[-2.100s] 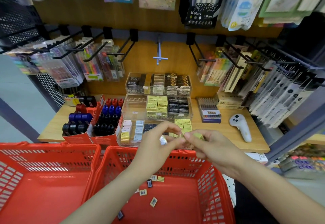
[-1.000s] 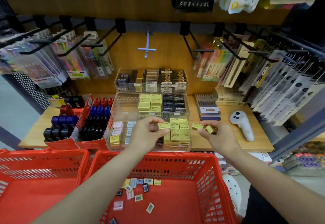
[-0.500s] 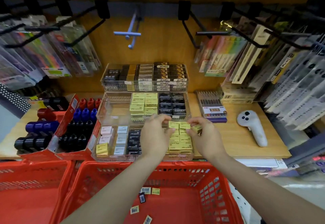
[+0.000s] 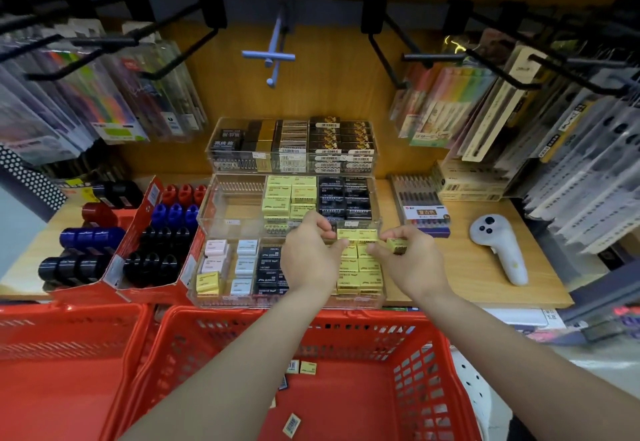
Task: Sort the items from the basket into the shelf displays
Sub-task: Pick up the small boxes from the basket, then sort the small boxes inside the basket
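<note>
Eraser (image 4: 356, 235), yellow, long axis crosswise, pinched by left hand (image 4: 311, 253) at its left end, poised just above yellow stack in front acrylic tray (image 4: 207, 288). Stack directly beneath and slightly nearward of eraser: probable next move a short descent. Second yellow eraser (image 4: 397, 245) gripped in curled fingers of right hand (image 4: 412, 260), just right of same tray, touching nothing else visible. Left hand nearer to open slot. Both forearms extended over red basket (image 4: 426, 371), wrists level, knuckles up. More small items loose on basket floor, so sorting judged unfinished.
</note>
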Tool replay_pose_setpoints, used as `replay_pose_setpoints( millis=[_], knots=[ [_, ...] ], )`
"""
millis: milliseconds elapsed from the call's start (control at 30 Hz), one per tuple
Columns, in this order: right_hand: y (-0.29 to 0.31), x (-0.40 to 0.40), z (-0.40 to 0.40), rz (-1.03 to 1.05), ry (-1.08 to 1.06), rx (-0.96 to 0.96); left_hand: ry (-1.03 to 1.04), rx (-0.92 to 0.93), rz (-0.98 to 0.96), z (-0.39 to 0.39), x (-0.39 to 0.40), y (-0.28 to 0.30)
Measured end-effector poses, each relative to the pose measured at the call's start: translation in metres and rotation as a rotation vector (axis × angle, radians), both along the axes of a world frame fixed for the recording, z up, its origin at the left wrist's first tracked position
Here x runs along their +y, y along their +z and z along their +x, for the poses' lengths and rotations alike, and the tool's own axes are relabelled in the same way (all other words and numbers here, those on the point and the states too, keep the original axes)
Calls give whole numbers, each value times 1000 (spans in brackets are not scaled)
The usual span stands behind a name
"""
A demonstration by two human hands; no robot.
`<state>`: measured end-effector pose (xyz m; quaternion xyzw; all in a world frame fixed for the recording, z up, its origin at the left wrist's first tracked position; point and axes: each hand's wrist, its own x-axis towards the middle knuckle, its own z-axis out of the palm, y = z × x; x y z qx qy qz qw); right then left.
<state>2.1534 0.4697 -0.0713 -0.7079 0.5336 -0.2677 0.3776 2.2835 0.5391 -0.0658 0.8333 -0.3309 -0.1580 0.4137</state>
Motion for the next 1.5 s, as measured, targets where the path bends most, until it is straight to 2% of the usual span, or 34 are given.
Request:
replay_pose_setpoints(
  millis=[100,133,267,333,433,667,733,867,933,1267,1500],
  knots=[
    [17,-1,-17,290,-6,-99,-40,22,-39,6,13,11],
    [25,1,-24,321,15,-79,-82,59,-61,8,20,17],
    [59,22,-41,93,227,43,-329,424,-38,3,54,53],
    [72,37,-41,44,280,-30,-396,588,-10,-3,67,66],
    [84,54,-34,0,291,-171,-380,776,-69,-10,80,78],
    [83,72,-25,-38,332,-213,-280,892,-174,-10,89,76],
    [72,70,-23,-57,313,-158,-265,843,-151,-6,88,67],
    [44,54,-19,-121,160,84,-282,328,66,8,82,39],
    [33,46,-12,-142,142,139,-302,184,135,16,78,27],
    [10,27,24,-199,82,171,-428,138,169,23,48,4],
    [5,25,24,-224,71,189,-385,147,158,22,42,-2]
  ],
)
